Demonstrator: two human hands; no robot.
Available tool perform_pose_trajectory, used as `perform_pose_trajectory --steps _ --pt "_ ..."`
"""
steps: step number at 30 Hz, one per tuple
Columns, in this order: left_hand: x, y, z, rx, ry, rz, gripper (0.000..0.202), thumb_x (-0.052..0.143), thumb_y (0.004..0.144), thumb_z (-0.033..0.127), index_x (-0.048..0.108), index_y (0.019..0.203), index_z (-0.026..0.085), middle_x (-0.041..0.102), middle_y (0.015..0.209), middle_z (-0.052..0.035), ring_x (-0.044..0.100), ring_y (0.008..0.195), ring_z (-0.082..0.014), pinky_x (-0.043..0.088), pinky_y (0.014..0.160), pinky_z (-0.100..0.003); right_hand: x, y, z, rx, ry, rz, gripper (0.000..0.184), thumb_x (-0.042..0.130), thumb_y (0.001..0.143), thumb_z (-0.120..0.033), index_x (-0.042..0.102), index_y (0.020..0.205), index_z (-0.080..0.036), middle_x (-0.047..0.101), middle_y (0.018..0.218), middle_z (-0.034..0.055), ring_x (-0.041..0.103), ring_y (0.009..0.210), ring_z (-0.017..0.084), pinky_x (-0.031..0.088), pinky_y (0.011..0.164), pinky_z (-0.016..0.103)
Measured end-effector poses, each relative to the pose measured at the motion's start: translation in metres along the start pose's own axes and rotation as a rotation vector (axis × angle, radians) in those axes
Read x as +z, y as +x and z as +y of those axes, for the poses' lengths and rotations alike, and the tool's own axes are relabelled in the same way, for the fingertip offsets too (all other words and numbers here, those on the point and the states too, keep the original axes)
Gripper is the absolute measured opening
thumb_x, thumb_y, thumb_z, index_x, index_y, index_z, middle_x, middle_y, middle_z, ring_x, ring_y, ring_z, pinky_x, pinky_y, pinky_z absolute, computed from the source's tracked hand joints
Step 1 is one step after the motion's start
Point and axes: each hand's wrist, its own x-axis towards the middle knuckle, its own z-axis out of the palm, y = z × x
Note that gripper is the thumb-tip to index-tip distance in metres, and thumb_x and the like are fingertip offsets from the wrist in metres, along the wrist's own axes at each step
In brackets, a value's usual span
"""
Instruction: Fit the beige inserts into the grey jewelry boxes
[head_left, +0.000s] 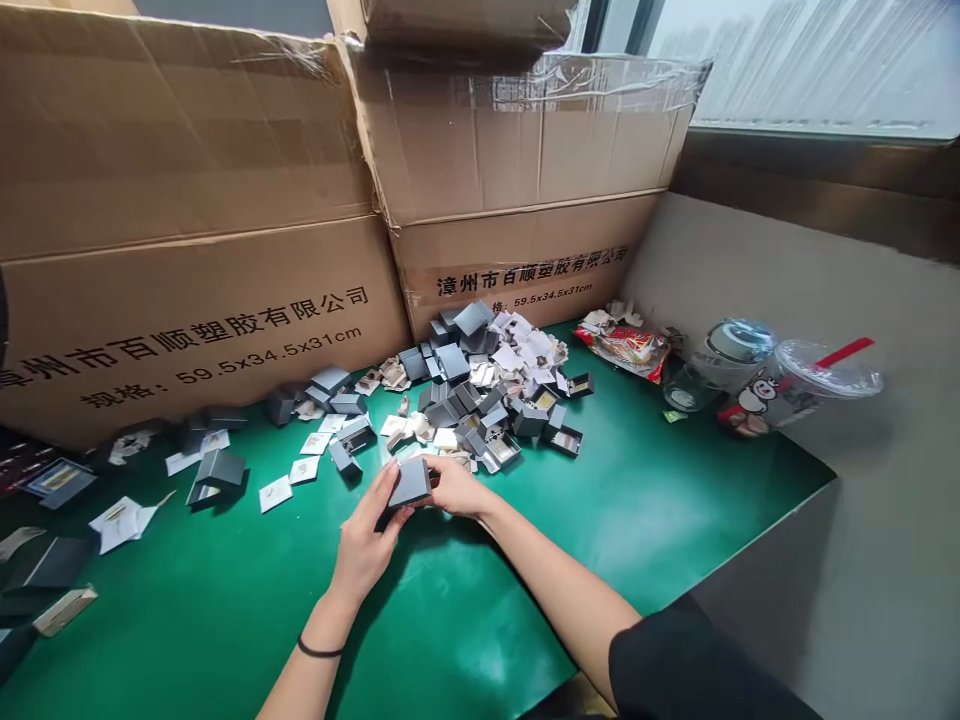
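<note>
A small dark grey box [409, 483] sits between both hands just above the green table mat [637, 500]. My left hand [365, 540] grips its near left side with fingers curled round it; a black band circles that wrist. My right hand [454, 486] pinches the box's right edge. Just beyond the hands lies a heap of small grey boxes and white cards [491, 385], some boxes lying open.
Two large brown cardboard cartons [187, 230] [525, 190] stand along the back of the table. Loose grey boxes and white cards [217, 468] are scattered at left. A snack packet [628, 347], a jar [720, 360] and a lidded plastic cup [802, 385] lie at right.
</note>
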Motion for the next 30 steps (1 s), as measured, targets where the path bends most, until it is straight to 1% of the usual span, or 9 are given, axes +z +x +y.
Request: perform_pose_trajectory --steps 2,6,10,14,18,21,25,27,30 --pt "-0.001 0.000 -0.006 0.036 0.016 -0.021 0.059 0.060 0.087 0.034 0.043 0.143 0.028 0.052 0.142 -0.0050 0.051 0.129 -0.0248 0.046 0.106 -0.039 0.000 0.001 0.002 -0.001 -0.010 0.015 0.041 0.079 0.060 -0.031 0.067 0.097 -0.017 0.066 0.095 0.0031 0.061 0.083 0.016 0.051 0.080 0.032" --pt "-0.004 0.000 -0.010 0.037 0.069 0.055 0.058 0.061 0.086 0.038 0.048 0.141 0.025 0.059 0.134 -0.0078 0.059 0.120 -0.0253 0.048 0.103 -0.038 0.004 0.001 0.003 -0.027 -0.022 0.095 0.040 0.079 0.062 -0.035 0.067 0.096 -0.017 0.064 0.091 0.0022 0.059 0.080 0.015 0.052 0.074 0.028" --pt "-0.008 0.004 -0.007 0.025 0.100 0.026 0.058 0.062 0.084 0.044 0.051 0.138 0.025 0.063 0.126 -0.0092 0.063 0.112 -0.0250 0.052 0.096 -0.036 0.001 -0.001 -0.002 -0.031 -0.050 0.004 0.041 0.080 0.062 -0.038 0.067 0.097 -0.019 0.062 0.100 0.0028 0.058 0.091 0.016 0.051 0.077 0.027" --pt "-0.013 0.008 -0.007 0.071 0.070 -0.013 0.060 0.064 0.083 0.047 0.051 0.138 0.025 0.064 0.119 -0.0099 0.065 0.103 -0.0239 0.054 0.089 -0.033 -0.006 -0.001 -0.004 0.029 -0.046 -0.094 0.038 0.080 0.064 -0.037 0.066 0.094 -0.019 0.062 0.091 0.0006 0.059 0.089 0.016 0.050 0.081 0.030" --pt "-0.017 0.011 -0.008 0.113 0.081 -0.082 0.055 0.061 0.085 0.045 0.053 0.135 0.024 0.063 0.114 -0.0103 0.065 0.099 -0.0221 0.056 0.083 -0.031 -0.005 -0.002 -0.008 -0.020 -0.154 -0.098 0.033 0.080 0.064 -0.031 0.066 0.092 -0.018 0.061 0.096 0.0018 0.058 0.094 0.017 0.047 0.089 0.033" --pt "-0.019 0.012 -0.005 0.169 0.157 -0.017 0.049 0.060 0.087 0.038 0.054 0.134 0.023 0.061 0.114 -0.0114 0.064 0.100 -0.0220 0.056 0.083 -0.032 0.001 -0.004 -0.016 -0.084 -0.274 -0.042 0.025 0.076 0.067 -0.023 0.066 0.090 -0.018 0.060 0.107 0.0045 0.056 0.103 0.018 0.046 0.095 0.035" --pt "-0.022 0.015 0.003 0.334 0.273 0.084 0.048 0.059 0.088 0.023 0.052 0.135 0.029 0.058 0.119 -0.0119 0.060 0.106 -0.0228 0.056 0.083 -0.034 0.011 -0.010 -0.028 -0.181 -0.427 0.097 0.029 0.071 0.066 -0.012 0.066 0.094 -0.019 0.056 0.117 0.0065 0.052 0.113 0.020 0.043 0.100 0.035" --pt "-0.025 0.016 0.006 0.397 0.305 0.121 0.055 0.059 0.087 0.018 0.047 0.139 0.031 0.056 0.121 -0.0123 0.058 0.108 -0.0233 0.057 0.080 -0.034 0.014 -0.012 -0.032 -0.202 -0.404 0.076 0.032 0.067 0.070 -0.011 0.064 0.101 -0.019 0.056 0.120 0.0070 0.053 0.112 0.019 0.047 0.093 0.031" --pt "-0.029 0.013 0.009 0.433 0.332 0.130 0.058 0.060 0.087 0.018 0.044 0.141 0.032 0.057 0.120 -0.0124 0.060 0.104 -0.0227 0.058 0.078 -0.033 0.012 -0.014 -0.038 -0.186 -0.365 -0.022 0.037 0.065 0.070 -0.009 0.063 0.106 -0.020 0.058 0.116 0.0050 0.055 0.107 0.017 0.048 0.087 0.028"
